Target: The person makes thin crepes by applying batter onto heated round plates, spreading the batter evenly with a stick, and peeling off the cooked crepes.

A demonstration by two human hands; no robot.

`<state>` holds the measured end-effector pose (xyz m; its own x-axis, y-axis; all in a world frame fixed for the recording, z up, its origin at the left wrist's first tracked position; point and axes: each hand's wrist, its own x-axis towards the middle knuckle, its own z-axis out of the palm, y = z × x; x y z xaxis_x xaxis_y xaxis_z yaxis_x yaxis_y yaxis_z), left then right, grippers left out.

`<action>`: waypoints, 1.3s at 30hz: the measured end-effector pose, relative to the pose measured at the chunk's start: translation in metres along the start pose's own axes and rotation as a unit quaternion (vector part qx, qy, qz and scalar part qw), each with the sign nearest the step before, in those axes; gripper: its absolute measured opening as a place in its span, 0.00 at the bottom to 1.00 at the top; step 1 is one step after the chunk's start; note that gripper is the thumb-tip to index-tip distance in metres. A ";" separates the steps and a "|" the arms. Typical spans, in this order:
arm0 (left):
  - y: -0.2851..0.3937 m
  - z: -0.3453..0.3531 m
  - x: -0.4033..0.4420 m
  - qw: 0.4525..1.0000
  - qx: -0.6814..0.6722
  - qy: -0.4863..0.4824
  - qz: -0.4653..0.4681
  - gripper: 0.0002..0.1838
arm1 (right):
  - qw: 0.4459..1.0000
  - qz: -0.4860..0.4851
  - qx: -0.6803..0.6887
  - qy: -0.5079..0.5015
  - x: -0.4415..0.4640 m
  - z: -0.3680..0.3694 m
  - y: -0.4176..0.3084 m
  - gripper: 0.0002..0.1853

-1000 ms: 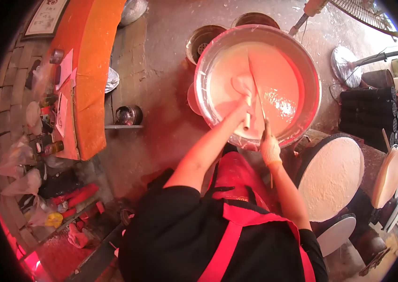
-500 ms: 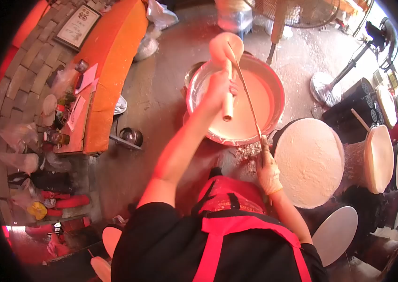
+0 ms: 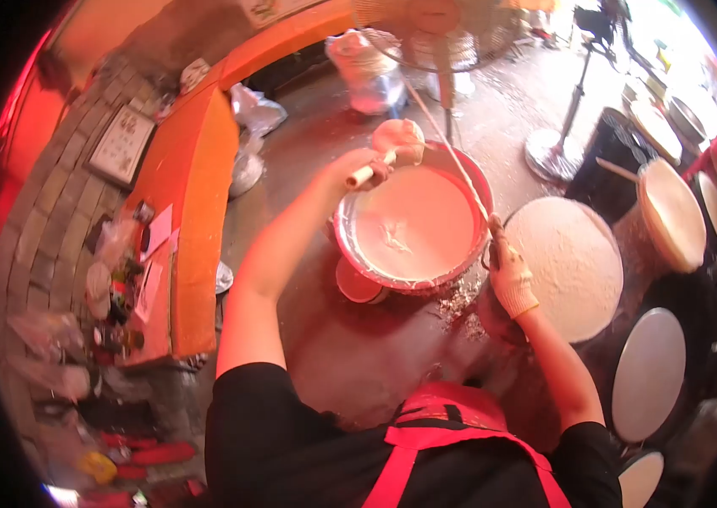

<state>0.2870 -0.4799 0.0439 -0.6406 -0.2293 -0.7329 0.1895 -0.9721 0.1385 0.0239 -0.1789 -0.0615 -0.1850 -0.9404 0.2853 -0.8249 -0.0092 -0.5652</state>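
Slantwise, stick aiming forward-left (in gloved right hand), ladle aiming forward-right.

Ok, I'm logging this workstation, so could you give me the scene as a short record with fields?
Left hand: holds a pale round-headed ladle with a cylindrical handle
Right hand: in a pale glove, holds a long thin stick
Vessel: large round reddish-rimmed basin
Contents: pale, pink-tinted liquid
Near right hand: round, pale, rough-surfaced disc

Black shirt; red apron; pale glove
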 end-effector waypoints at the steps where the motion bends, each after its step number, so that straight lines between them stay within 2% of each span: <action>1: -0.010 0.000 0.008 0.999 0.045 -0.016 0.014 0.14 | 1.000 0.003 0.005 0.031 -0.016 -0.004 -0.002 0.32; 2: -0.025 -0.002 0.015 0.995 0.089 -0.033 0.027 0.14 | 0.998 0.003 -0.003 0.058 -0.035 -0.009 0.005 0.31; 4: -0.060 0.022 0.003 0.997 0.079 -0.012 0.000 0.14 | 0.994 0.010 -0.019 0.108 -0.089 -0.022 0.025 0.31; 5: -0.072 0.038 -0.002 0.993 0.114 -0.004 -0.016 0.13 | 0.991 0.038 0.050 0.115 -0.115 -0.039 0.035 0.30; 8: -0.118 0.101 -0.019 0.975 0.206 0.013 -0.080 0.13 | 0.979 0.124 0.113 0.115 -0.210 -0.087 0.061 0.29; 10: -0.143 0.143 -0.019 0.952 0.268 0.033 -0.142 0.13 | 0.973 0.133 0.096 0.164 -0.271 -0.115 0.073 0.26; 12: -0.179 0.191 -0.012 0.926 0.338 -0.008 -0.168 0.14 | 0.957 0.193 0.108 0.185 -0.327 -0.146 0.084 0.24; 13: -0.202 0.221 -0.003 0.900 0.409 -0.014 -0.146 0.15 | 0.927 0.275 0.190 0.170 -0.351 -0.165 0.088 0.22; 14: -0.227 0.248 0.004 0.872 0.474 -0.019 -0.119 0.15 | 0.928 0.255 0.183 0.200 -0.370 -0.185 0.093 0.20; 15: -0.256 0.282 0.016 0.833 0.535 -0.047 -0.130 0.16 | 0.925 0.254 0.192 0.206 -0.380 -0.210 0.097 0.19; 16: -0.285 0.314 0.029 0.753 0.649 -0.080 -0.075 0.15 | 0.923 0.250 0.204 0.207 -0.384 -0.236 0.101 0.19; 18: -0.363 0.371 0.055 0.553 0.816 -0.156 0.064 0.16 | 0.938 0.202 0.161 0.233 -0.390 -0.283 0.118 0.18; 19: -0.407 0.389 0.066 0.455 0.855 -0.195 0.158 0.17 | 0.964 0.161 0.022 0.208 -0.398 -0.306 0.134 0.19; 20: -0.453 0.408 0.077 0.348 0.873 -0.231 0.251 0.20 | 0.949 0.165 0.088 0.254 -0.391 -0.330 0.135 0.21; 22: -0.544 0.445 0.104 0.182 0.923 -0.153 0.302 0.25 | 0.949 0.160 0.002 0.272 -0.398 -0.365 0.155 0.25; 23: -0.583 0.448 0.108 0.170 0.907 -0.184 0.337 0.23 | 0.945 0.160 -0.041 0.281 -0.401 -0.382 0.165 0.27; 24: -0.609 0.449 0.124 0.136 0.896 -0.207 0.369 0.20 | 0.939 0.180 -0.057 0.287 -0.414 -0.392 0.178 0.26; 26: -0.654 0.447 0.165 0.043 0.871 -0.240 0.427 0.13 | 0.923 0.220 -0.049 0.310 -0.444 -0.405 0.205 0.25; 27: -0.680 0.449 0.151 0.059 0.900 -0.212 0.375 0.13 | 0.908 0.270 0.029 0.320 -0.463 -0.407 0.216 0.24; 28: -0.693 0.438 0.172 0.103 0.869 -0.250 0.415 0.13 | 0.881 0.318 0.105 0.335 -0.481 -0.408 0.226 0.24; 30: -0.720 0.415 0.208 0.214 0.834 -0.280 0.425 0.14 | 0.751 0.449 0.355 0.328 -0.525 -0.395 0.232 0.22; 32: -0.747 0.387 0.254 0.361 0.812 -0.278 0.366 0.15 | 0.632 0.473 0.467 0.398 -0.558 -0.357 0.242 0.23; 33: -0.764 0.374 0.266 0.422 0.795 -0.270 0.341 0.16 | 0.617 0.471 0.470 0.419 -0.576 -0.333 0.248 0.24; 34: -0.781 0.364 0.272 0.511 0.761 -0.260 0.302 0.14 | 0.638 0.436 0.452 0.446 -0.597 -0.298 0.258 0.24; 35: -0.799 0.350 0.288 0.575 0.728 -0.248 0.280 0.13 | 0.628 0.384 0.482 0.476 -0.616 -0.261 0.278 0.23; 36: -0.815 0.337 0.304 0.637 0.689 -0.234 0.256 0.12 | 0.680 0.372 0.389 0.499 -0.619 -0.245 0.284 0.23; 37: -0.830 0.331 0.318 0.668 0.660 -0.240 0.246 0.13 | 0.718 0.364 0.286 0.520 -0.621 -0.228 0.291 0.24; 38: -0.841 0.328 0.330 0.698 0.629 -0.246 0.236 0.15 | 0.777 0.375 0.046 0.504 -0.605 -0.220 0.287 0.24; 39: -0.848 0.331 0.338 0.727 0.598 -0.250 0.226 0.16 | 0.745 0.418 0.194 0.482 -0.601 -0.223 0.283 0.24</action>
<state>-0.3365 0.2501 -0.1013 -0.9611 -0.2378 -0.1402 -0.1266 -0.0718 0.9894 -0.2178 0.4596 -0.2205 -0.9997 0.0069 0.0252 -0.0237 0.1688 -0.9854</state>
